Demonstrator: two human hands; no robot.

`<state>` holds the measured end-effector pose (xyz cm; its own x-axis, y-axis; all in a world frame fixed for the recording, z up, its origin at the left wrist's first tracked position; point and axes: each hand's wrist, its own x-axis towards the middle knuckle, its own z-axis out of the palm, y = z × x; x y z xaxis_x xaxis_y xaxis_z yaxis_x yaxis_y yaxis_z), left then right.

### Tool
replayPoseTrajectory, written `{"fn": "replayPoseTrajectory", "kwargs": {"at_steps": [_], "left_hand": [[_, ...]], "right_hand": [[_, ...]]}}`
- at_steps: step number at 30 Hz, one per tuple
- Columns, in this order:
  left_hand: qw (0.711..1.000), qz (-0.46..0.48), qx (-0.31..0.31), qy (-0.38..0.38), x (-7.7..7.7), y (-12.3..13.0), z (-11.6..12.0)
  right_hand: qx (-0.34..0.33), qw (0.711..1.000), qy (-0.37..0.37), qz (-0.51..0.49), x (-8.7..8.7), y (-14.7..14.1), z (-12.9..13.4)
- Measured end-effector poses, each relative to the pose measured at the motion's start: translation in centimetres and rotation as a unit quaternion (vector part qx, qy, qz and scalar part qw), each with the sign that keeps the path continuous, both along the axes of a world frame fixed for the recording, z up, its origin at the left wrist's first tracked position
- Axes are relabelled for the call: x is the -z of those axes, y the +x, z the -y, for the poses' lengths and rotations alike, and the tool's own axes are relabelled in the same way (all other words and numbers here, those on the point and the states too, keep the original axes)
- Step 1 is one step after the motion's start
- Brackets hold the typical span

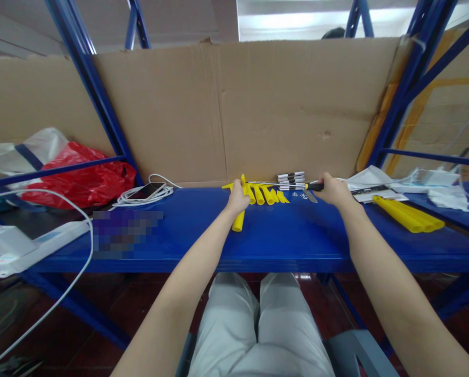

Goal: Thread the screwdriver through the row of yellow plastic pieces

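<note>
My left hand (239, 199) is closed around a yellow plastic piece with a tube-like handle (238, 222) that points down toward the table's front edge. In my right hand (334, 190) is a screwdriver (314, 186) with a black and yellow handle. Its long shaft runs left, the tip at or close to the upper part of the yellow piece; whether it touches a screw cannot be made out. Several more yellow pieces (260, 195) lie in a row just right of my left hand. Tiny silvery parts (295, 195) and a flat grey strip (310, 196) lie below the shaft.
Small black-and-white packs (290, 177) stand against the cardboard wall (266, 110). Yellow tubes (409, 214) lie on the blue table (285, 235) at right, near white papers. At left are a coiled white cable (146, 196), red bag (81, 175) and power strip (42, 246).
</note>
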<state>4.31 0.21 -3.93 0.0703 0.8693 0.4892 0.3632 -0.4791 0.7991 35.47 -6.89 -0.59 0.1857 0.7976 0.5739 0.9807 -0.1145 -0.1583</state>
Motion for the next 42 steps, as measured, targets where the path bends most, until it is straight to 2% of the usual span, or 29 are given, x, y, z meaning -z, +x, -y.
{"fn": "replayPoseTrajectory", "kwargs": {"at_steps": [12, 22, 26, 29, 33, 42], "left_hand": [[1.0, 0.002, -0.002, -0.005, 0.0, 0.2, -0.1], [1.0, 0.001, -0.006, 0.007, -0.2, 0.1, 0.2], [1.0, -0.008, -0.015, 0.007, -0.6, 0.1, 0.8], [0.999, -0.019, -0.04, 0.002, -0.9, 0.2, 1.4], [0.999, -0.018, -0.048, -0.003, -1.1, 0.3, 1.8], [0.997, -0.05, -0.058, -0.011, -1.2, 0.3, 1.9]], "right_hand": [[-0.045, 0.995, 0.07, 0.052, 0.7, 0.8, -0.8], [-0.013, 0.995, 0.065, 0.071, 0.1, 0.2, 0.1], [0.023, 0.999, 0.015, 0.033, -0.3, -0.4, 0.4], [0.011, 1.0, -0.016, 0.019, -0.2, -0.6, 0.4], [-0.021, 0.999, 0.002, 0.037, 0.0, -0.6, 0.3], [-0.018, 0.998, 0.003, 0.063, 0.1, -0.7, 0.4]]}}
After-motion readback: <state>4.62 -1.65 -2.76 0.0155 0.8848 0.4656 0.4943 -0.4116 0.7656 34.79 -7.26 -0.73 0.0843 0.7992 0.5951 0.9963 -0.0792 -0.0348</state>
